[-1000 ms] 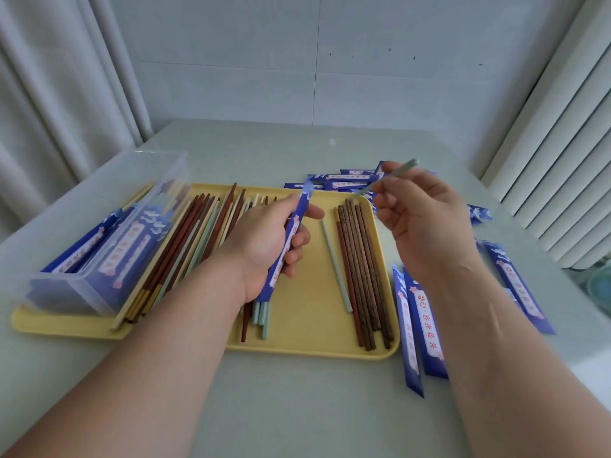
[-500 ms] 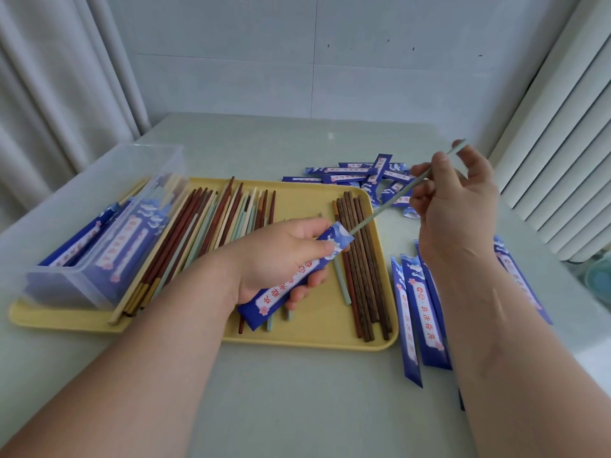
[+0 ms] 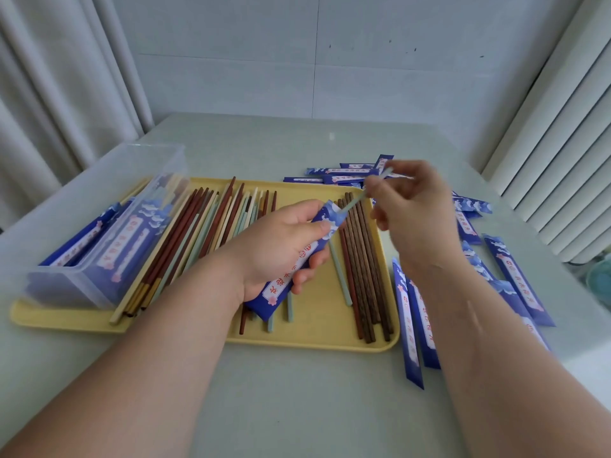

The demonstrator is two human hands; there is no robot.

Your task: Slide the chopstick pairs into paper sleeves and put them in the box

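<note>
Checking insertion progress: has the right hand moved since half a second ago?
Yes. The right hand came down and left toward the yellow tray, pushing the pale green chopstick into the blue sleeve.

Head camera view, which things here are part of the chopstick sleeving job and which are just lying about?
In the job:
left hand holding blue sleeve
right hand pushing in pale green chopstick
clear box
yellow tray of loose chopsticks
spare sleeves

Lying about:
curtain
radiator

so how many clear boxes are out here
1. The clear box stands on the left end of the yellow tray, with blue sleeves inside it. No second box shows anywhere in view.
</note>
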